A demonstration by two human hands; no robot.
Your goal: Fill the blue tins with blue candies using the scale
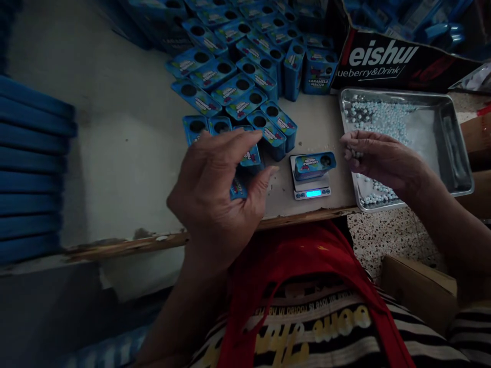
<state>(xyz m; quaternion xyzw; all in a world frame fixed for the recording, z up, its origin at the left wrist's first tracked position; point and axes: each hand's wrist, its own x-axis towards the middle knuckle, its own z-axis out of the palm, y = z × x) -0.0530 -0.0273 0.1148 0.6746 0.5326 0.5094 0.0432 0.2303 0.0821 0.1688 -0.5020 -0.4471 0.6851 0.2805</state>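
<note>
Right of the scale (pixel 312 194), pinch pellets (pixel 355 153) snugly in right hand (pixel 387 158); left of it, hold left hand (pixel 217 189) steady, grip spread.

We read "CARAMELO MACIZO" on the blue containers (pixel 320 71). The black box (pixel 383 64) shows "eishui" and "ueberry&Drink" (first letters partly hidden).

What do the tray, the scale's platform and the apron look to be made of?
Tray: metal, likely stainless, smooth with bright reflections. Scale platform: silvery, perhaps brushed metal; dim light leaves it open. Apron: red fabric, matte, with soft folds.
</note>
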